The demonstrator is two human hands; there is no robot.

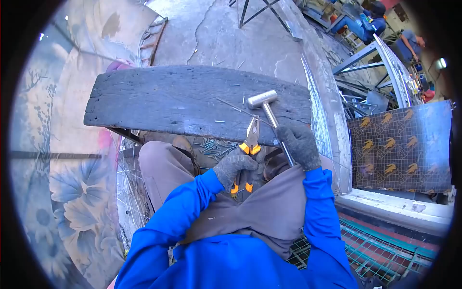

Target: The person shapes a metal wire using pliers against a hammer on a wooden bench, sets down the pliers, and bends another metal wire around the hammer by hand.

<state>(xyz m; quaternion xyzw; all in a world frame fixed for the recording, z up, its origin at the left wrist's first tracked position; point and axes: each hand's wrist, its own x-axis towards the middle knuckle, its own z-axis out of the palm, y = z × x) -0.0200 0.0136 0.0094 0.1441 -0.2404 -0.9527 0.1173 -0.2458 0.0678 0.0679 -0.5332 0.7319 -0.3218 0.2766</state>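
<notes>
My left hand, in a dark grey glove, is wrapped round a pair of pliers with orange-and-black handles. The jaws point away from me over the near edge of the dark wooden bench. A thin metal rod runs across the jaw tips; whether they grip it is unclear. In my gloved right hand is a metal hammer, held by its handle, its cylindrical head above the bench top. A few short cut pieces of rod lie on the bench.
Many short metal pieces are scattered on the floor beneath the bench. A bundle of long thin rods lies to the right. A patterned sheet hangs at right, a floral cloth at left. Other people sit at the far right.
</notes>
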